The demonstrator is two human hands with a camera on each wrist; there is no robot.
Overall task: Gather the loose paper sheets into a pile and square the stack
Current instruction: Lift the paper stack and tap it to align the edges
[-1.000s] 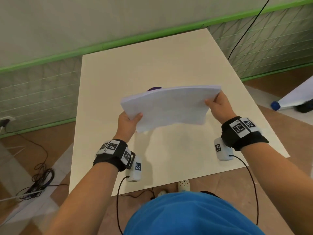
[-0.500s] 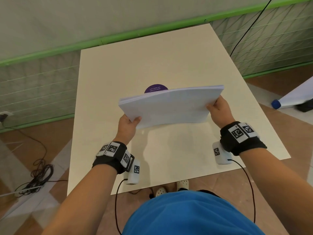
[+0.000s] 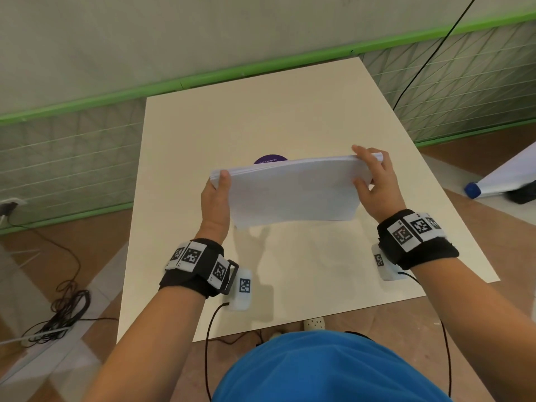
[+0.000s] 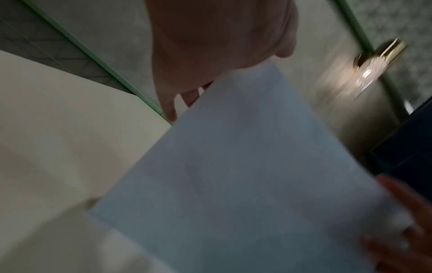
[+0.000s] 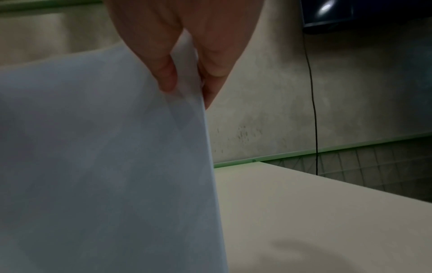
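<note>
Both hands grasp paper stack mid-frame: left hand, right hand. Tap lower edge on table, grip loose, sheets settle flush.

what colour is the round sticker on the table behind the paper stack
Purple, with small pale lettering; the round sticker shows best in the head view, half hidden by the paper stack.

The paper stack is plain white on a cream surface. A purple disc carries pale lettering. Black wristbands bear black-and-white square-patterned tags.
</note>
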